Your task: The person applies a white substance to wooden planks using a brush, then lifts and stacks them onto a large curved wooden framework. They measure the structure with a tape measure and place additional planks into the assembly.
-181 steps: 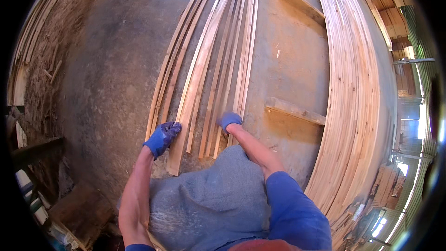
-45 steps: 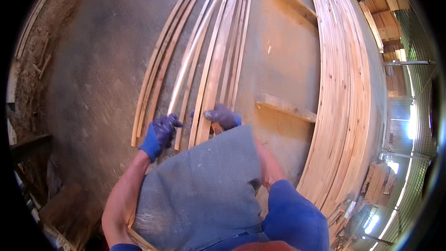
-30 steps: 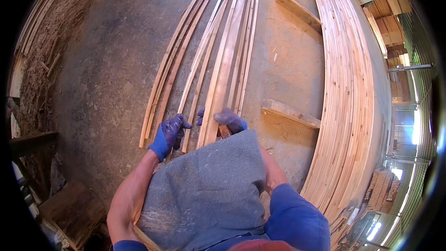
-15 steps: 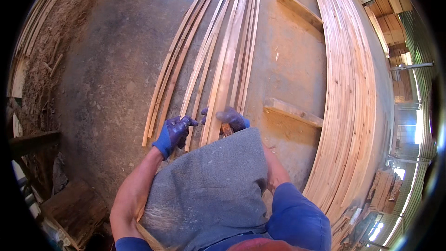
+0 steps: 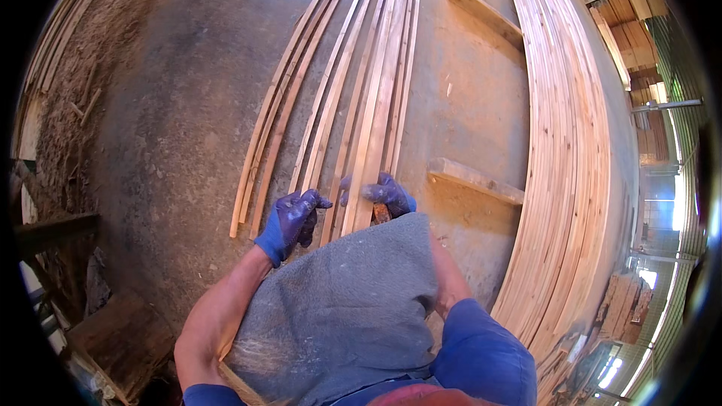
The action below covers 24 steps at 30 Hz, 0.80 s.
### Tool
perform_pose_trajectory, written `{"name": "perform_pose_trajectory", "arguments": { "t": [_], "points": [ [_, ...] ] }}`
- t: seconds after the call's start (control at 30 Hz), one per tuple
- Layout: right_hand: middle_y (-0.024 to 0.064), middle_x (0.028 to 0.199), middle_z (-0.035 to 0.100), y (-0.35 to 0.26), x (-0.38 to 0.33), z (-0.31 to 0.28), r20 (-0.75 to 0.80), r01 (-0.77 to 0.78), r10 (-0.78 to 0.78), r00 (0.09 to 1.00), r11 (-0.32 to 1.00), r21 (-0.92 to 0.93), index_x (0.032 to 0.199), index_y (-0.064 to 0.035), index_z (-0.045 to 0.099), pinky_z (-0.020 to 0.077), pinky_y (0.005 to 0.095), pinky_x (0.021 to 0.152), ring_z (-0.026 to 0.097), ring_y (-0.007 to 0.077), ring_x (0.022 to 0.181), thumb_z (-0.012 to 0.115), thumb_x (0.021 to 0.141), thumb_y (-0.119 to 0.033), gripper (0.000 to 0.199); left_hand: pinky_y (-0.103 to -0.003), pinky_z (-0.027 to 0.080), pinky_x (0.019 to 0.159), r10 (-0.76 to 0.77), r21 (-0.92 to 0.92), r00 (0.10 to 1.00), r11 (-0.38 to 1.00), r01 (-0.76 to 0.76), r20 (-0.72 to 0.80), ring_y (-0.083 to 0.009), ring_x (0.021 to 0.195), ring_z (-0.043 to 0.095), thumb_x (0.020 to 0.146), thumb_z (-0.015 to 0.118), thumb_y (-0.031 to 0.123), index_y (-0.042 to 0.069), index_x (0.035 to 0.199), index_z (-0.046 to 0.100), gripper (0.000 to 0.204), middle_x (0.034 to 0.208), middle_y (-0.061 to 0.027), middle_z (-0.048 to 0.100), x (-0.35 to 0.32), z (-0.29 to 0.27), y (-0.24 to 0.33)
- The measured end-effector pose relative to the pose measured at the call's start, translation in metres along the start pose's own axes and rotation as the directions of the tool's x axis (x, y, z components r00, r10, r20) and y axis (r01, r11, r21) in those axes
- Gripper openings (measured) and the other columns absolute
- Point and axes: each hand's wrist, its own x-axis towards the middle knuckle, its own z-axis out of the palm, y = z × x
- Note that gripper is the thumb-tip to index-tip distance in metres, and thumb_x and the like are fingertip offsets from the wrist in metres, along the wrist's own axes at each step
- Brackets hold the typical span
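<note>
Several long, narrow wooden strips [image 5: 323,128] run away from me, fanned slightly apart over the floor. My right hand [image 5: 383,194], in a dark blue-purple glove, is closed around a pale wooden strip [image 5: 368,173] near its close end; its fingers reach round to the strip's left side. Beside it on the left, my left hand [image 5: 293,218] wears a matching glove. Its fingers are curled by the near ends of other strips, and what they hold, if anything, is hidden. Under my right hand shows a small rusty-brown piece [image 5: 381,213]. Grey cloth [image 5: 338,301] covers my front below the hands.
On the right lies a broad stack of long wooden boards [image 5: 568,143], resting near two cross timbers [image 5: 477,180]. Sawdust and scraps [image 5: 75,113] line the left side. A dark wooden block [image 5: 124,342] stands at the lower left. Stacked lumber [image 5: 632,22] is at the far right.
My right hand has moved slightly right with the pale strip. Strips in the middle have shifted and spread differently. My left hand has moved a little to the right.
</note>
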Motion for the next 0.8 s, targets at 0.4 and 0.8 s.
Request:
{"name": "perform_pose_trajectory", "arguments": {
  "t": [0.4, 0.8],
  "points": [
    [0.0177, 0.111, 0.067, -0.018, -0.011, 0.033, -0.118, 0.002, -0.018, 0.993, 0.991, -0.136, 0.12, 0.0068, 0.061, 0.0516, 0.0344, 0.092, 0.066, 0.0245, 0.099, 0.07, 0.083, -0.017, 0.045, -0.027, 0.05, 0.059, 0.101, 0.042, 0.995, 0.994, -0.101, -0.011, -0.0106, 0.064, 0.058, 0.099, 0.056, 0.035, 0.004, 0.108, 0.065, 0.033, 0.078, -0.0026, 0.063, 0.015, 0.022, -0.029],
    [0.0045, 0.1, 0.066, 0.0, 0.02, 0.015, -0.078, -0.185, 0.169, 0.983, 0.932, -0.312, 0.117, -0.0002, 0.062, 0.0549, 0.027, 0.066, 0.063, 0.0093, 0.082, 0.071, 0.086, -0.027, 0.041, -0.043, 0.052, 0.075, 0.331, 0.576, 0.938, 0.789, -0.216, -0.102, -0.0377, 0.087, 0.069, 0.098, 0.053, 0.037, -0.001, 0.109, 0.065, 0.041, 0.09, -0.0255, 0.069, 0.028, 0.001, -0.045]
  ]
}}
